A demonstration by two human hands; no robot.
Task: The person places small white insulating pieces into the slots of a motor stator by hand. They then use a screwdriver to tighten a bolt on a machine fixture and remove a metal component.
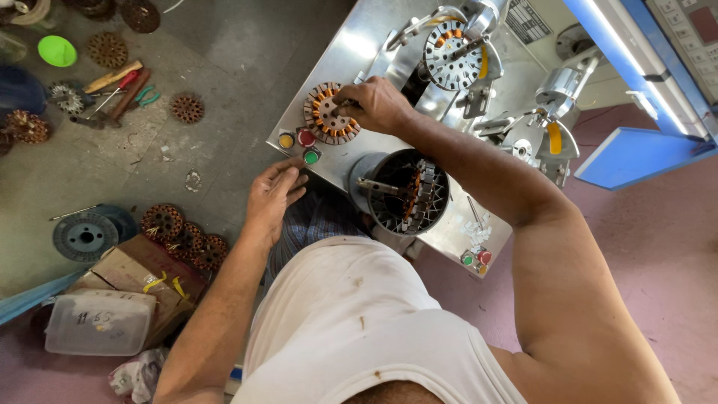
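My right hand (376, 102) rests on a round stator core (326, 116) with orange slot liners, fingertips pinched at its upper right rim. The core lies flat on the steel machine table (351, 56). My left hand (272, 196) hangs open just below the table's front edge, close to the green push button (311, 157), holding nothing. A second stator (451, 54) is mounted upright on the machine's winding head, further back.
Yellow (286, 141) and red (306, 138) buttons sit beside the green one. A dark bin (402, 194) of stator parts stands in front of me. On the floor to the left lie wound stators (179, 232), tools (116, 86), a spool (85, 237), a cardboard box (138, 273) and a plastic tub (99, 323).
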